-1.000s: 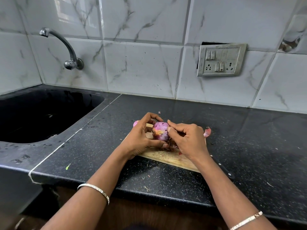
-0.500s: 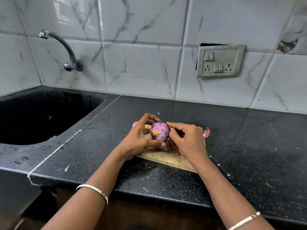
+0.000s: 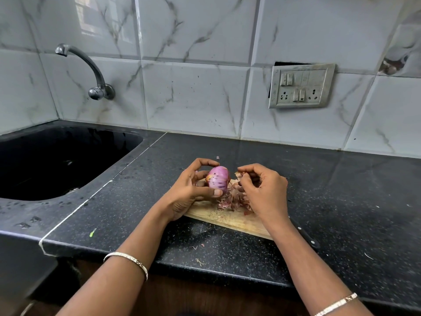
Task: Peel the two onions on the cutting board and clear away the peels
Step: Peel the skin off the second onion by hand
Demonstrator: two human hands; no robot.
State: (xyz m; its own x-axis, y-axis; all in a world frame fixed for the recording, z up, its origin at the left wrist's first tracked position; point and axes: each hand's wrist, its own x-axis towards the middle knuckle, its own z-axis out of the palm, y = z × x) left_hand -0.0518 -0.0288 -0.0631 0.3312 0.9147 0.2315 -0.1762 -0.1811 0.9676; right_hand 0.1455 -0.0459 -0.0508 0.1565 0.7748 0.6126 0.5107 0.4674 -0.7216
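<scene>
**A:** The onion, as it stands?
**B:** Purple-pink and glossy, flecked with small dark marks, with a yellowish patch on its left side. The left hand holds it upright over the cutting board.
**A:** And the board?
**B:** Pale wood, lying flat, its near edge slanted.
**A:** The peels?
**B:** Papery reddish-brown shreds heaped on the board, just right of the onion. One peel scrap is pinched in the right hand.

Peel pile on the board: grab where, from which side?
Grip the peel pile at its heaped middle, from above and the right, where the right hand pinches a peel scrap: flakes lie loose on the board; the left hand holds the onion at its left edge.
</scene>
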